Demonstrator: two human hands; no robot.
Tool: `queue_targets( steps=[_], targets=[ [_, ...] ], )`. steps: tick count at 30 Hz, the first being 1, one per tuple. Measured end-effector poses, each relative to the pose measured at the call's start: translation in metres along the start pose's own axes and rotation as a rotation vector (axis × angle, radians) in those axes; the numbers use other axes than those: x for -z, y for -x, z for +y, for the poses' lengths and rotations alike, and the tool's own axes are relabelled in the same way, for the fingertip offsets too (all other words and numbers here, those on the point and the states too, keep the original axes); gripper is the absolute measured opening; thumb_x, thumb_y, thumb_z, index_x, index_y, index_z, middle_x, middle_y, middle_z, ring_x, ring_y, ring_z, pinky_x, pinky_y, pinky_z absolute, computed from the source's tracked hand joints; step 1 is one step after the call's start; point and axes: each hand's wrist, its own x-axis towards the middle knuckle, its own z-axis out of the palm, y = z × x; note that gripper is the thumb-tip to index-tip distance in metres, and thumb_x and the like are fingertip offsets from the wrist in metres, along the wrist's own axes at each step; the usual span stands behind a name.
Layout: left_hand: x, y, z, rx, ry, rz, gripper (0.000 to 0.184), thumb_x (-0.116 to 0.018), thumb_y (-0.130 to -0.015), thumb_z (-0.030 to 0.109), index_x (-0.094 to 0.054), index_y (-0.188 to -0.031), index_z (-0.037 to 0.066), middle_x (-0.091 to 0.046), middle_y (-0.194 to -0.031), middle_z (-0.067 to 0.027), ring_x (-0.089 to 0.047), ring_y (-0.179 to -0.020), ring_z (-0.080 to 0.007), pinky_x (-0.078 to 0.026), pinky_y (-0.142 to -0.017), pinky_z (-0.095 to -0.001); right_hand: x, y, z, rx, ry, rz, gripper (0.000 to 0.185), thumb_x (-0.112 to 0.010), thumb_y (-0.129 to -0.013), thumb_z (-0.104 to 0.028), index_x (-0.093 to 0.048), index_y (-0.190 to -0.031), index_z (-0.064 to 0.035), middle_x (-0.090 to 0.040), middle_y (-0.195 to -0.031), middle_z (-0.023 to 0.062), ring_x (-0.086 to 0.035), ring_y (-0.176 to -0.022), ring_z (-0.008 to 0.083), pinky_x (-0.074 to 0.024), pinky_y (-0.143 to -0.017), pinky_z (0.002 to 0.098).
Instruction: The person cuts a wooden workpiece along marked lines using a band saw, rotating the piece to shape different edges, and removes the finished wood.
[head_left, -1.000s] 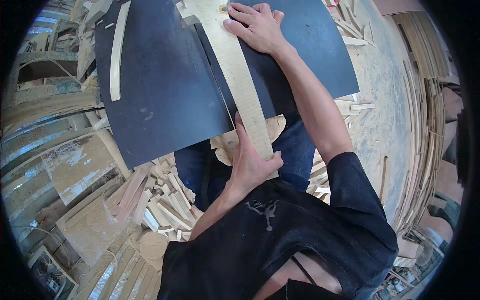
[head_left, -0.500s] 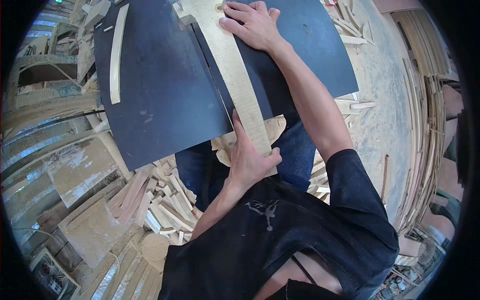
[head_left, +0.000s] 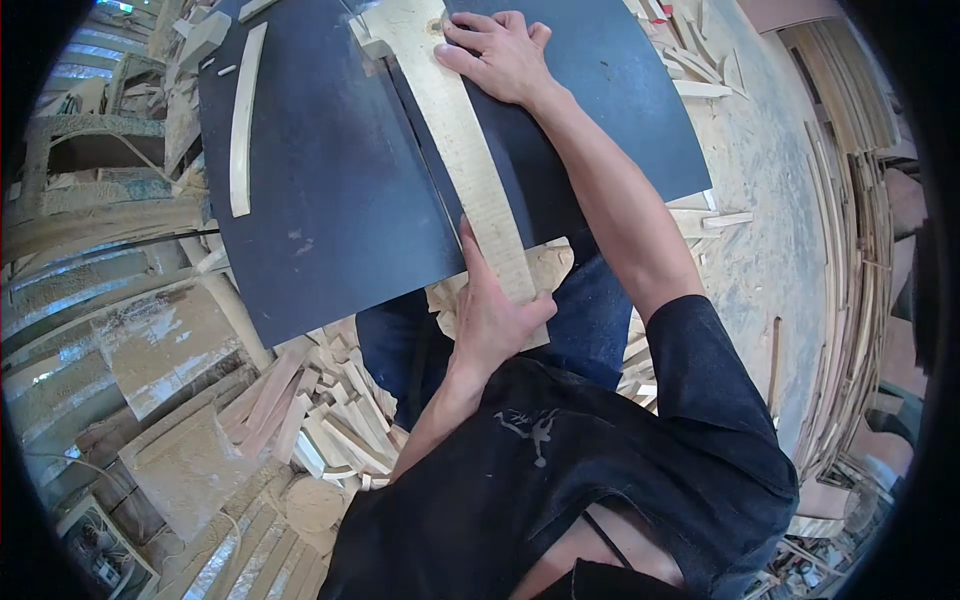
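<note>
A long pale wooden board point(head_left: 455, 140), wider at its far end, lies across a dark tabletop point(head_left: 330, 200) and juts past the near edge. My left hand point(head_left: 492, 318) is wrapped around its near end, with the thumb on one side and fingers on the other. My right hand point(head_left: 505, 60) rests at the far part of the board, fingers apart, tips against the right edge beside a knot. A small wooden block point(head_left: 375, 48) sits against the board's left side, near a dark slot in the tabletop.
A curved wooden strip point(head_left: 243, 130) lies on the tabletop's left side. Wood offcuts point(head_left: 345, 420) are heaped on the floor below left, with more scraps point(head_left: 700, 65) at right. Long wooden strips point(head_left: 835, 260) run along the right.
The tabletop and board sit slightly lower in view. Both hands keep nearly the same places on the board.
</note>
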Motion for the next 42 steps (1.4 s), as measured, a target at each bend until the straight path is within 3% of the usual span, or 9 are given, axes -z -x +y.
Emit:
queue_targets(
  steps=[13, 17, 19, 23, 24, 28, 29, 32, 42],
  targets=[
    [0.007, -0.006, -0.012, -0.094, 0.016, 0.127, 0.105, -0.075, -0.070, 0.009, -0.022, -0.161, 0.006, -0.057, -0.138, -0.0180, -0.062, -0.121, -0.0246, -0.049, -0.102, -0.0355, -0.012, -0.009, 0.004, -0.060, -0.010, -0.001, 0.064, -0.052, -0.092, -0.067, -0.065, -0.140, -0.0268, -0.056, -0.151, -0.0018, -0.044, -0.135, 0.0281, -0.0215, -0.107, 0.0503],
    [0.039, 0.034, -0.020, 0.045, -0.097, 0.079, 0.106, -0.076, -0.070, 0.013, -0.024, -0.162, 0.010, -0.063, -0.135, -0.0185, -0.067, -0.116, -0.0295, -0.052, -0.099, -0.0377, -0.014, 0.014, 0.008, -0.103, -0.201, 0.186, 0.073, -0.066, -0.084, -0.062, -0.060, -0.142, -0.0176, -0.063, -0.137, 0.0111, -0.047, -0.133, 0.0276, -0.0253, -0.108, 0.0480],
    [0.060, 0.062, -0.014, 0.137, -0.036, 0.143, 0.083, -0.076, -0.072, 0.013, -0.048, -0.150, 0.006, -0.066, -0.130, -0.0203, -0.068, -0.115, -0.0299, -0.052, -0.098, -0.0382, -0.013, 0.023, 0.018, -0.045, -0.163, 0.100, 0.076, -0.067, -0.084, -0.062, -0.058, -0.144, -0.0163, -0.063, -0.134, 0.0136, -0.048, -0.132, 0.0281, -0.0254, -0.108, 0.0485],
    [0.100, 0.085, -0.061, 0.039, -0.276, 0.457, 0.050, -0.068, -0.077, 0.011, -0.063, -0.126, 0.001, -0.068, -0.110, -0.0208, -0.066, -0.104, -0.0371, -0.052, -0.093, -0.0451, -0.008, 0.023, 0.013, 0.033, -0.157, 0.138, 0.083, -0.070, -0.083, -0.059, -0.049, -0.150, -0.0133, -0.063, -0.133, 0.0153, -0.049, -0.132, 0.0298, -0.0260, -0.108, 0.0494],
    [0.113, 0.086, -0.069, -0.121, -0.579, 0.499, 0.045, -0.072, -0.081, 0.012, -0.064, -0.124, 0.001, -0.067, -0.102, -0.0167, -0.067, -0.096, -0.0314, -0.052, -0.088, -0.0418, -0.009, 0.020, 0.010, 0.054, -0.134, 0.187, 0.085, -0.070, -0.083, -0.059, -0.048, -0.151, -0.0132, -0.063, -0.133, 0.0150, -0.049, -0.131, 0.0300, -0.0262, -0.107, 0.0494],
    [0.142, 0.072, -0.078, -0.148, -0.726, 0.602, 0.046, -0.085, -0.074, 0.018, -0.069, -0.114, 0.003, -0.067, -0.099, -0.0149, -0.065, -0.095, -0.0337, -0.052, -0.085, -0.0428, 0.000, 0.008, 0.008, -0.009, -0.198, 0.027, 0.085, -0.077, -0.080, -0.060, -0.051, -0.146, -0.0136, -0.064, -0.133, 0.0105, -0.049, -0.132, 0.0263, -0.0255, -0.108, 0.0469],
    [0.149, 0.069, -0.081, -0.130, -0.765, 0.619, 0.047, -0.088, -0.072, 0.021, -0.070, -0.112, 0.004, -0.068, -0.098, -0.0140, -0.065, -0.095, -0.0334, -0.052, -0.085, -0.0434, 0.015, 0.008, -0.002, -0.070, -0.145, -0.018, 0.080, -0.078, -0.081, -0.058, -0.053, -0.143, -0.0146, -0.069, -0.126, 0.0123, -0.059, -0.125, 0.0312, -0.0365, -0.105, 0.0485],
    [0.166, 0.061, -0.085, -0.093, -0.661, 0.667, 0.047, -0.091, -0.069, 0.020, -0.072, -0.109, 0.004, -0.069, -0.101, -0.0134, -0.065, -0.095, -0.0326, -0.052, -0.085, -0.0426, 0.029, 0.005, -0.015, -0.123, -0.195, -0.082, 0.065, -0.074, -0.086, -0.049, -0.060, -0.137, -0.0121, -0.062, -0.139, 0.0101, -0.057, -0.120, 0.0334, -0.0337, -0.098, 0.0495],
    [0.175, 0.054, -0.091, -0.132, -0.606, 0.662, 0.044, -0.089, -0.070, 0.013, -0.073, -0.110, 0.003, -0.073, -0.101, -0.0138, -0.067, -0.093, -0.0303, -0.053, -0.086, -0.0402, 0.012, -0.001, -0.006, -0.079, -0.293, 0.028, 0.075, -0.083, -0.080, -0.047, -0.056, -0.138, -0.0090, -0.070, -0.123, 0.0149, -0.065, -0.114, 0.0325, -0.0384, -0.097, 0.0471]
  ],
)
